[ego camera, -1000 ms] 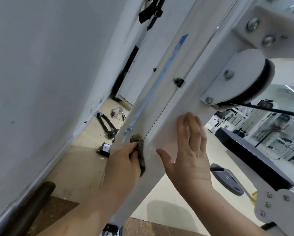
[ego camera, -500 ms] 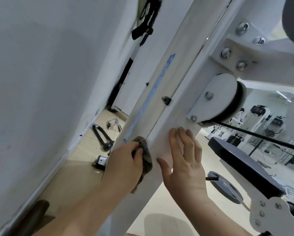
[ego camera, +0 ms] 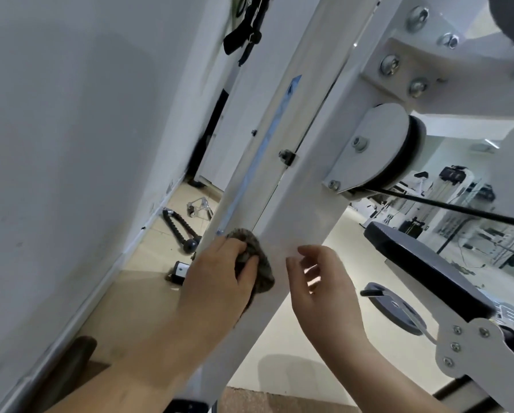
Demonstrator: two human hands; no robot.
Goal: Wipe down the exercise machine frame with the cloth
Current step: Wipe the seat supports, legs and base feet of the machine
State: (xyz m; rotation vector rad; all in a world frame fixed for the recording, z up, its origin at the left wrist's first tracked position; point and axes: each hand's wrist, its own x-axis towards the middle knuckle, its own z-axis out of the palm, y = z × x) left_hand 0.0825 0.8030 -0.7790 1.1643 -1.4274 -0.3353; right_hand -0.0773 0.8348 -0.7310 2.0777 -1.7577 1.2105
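Wiping the slanted white metal machine frame (ego camera: pixel 297 210) with a crumpled grey cloth (ego camera: pixel 257 263).
My left grip (ego camera: pixel 217 272) is curled around the cloth and presses it on the frame's edge; my right grip (ego camera: pixel 324 287) hangs just beside, fingers loosely bent, holding nothing; whether it touches, I cannot tell.

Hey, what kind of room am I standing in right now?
Most likely a gym. The white machine frame carries a cable pulley, a weight plate and a rope handle lie on the floor, and more machines stand in the background.
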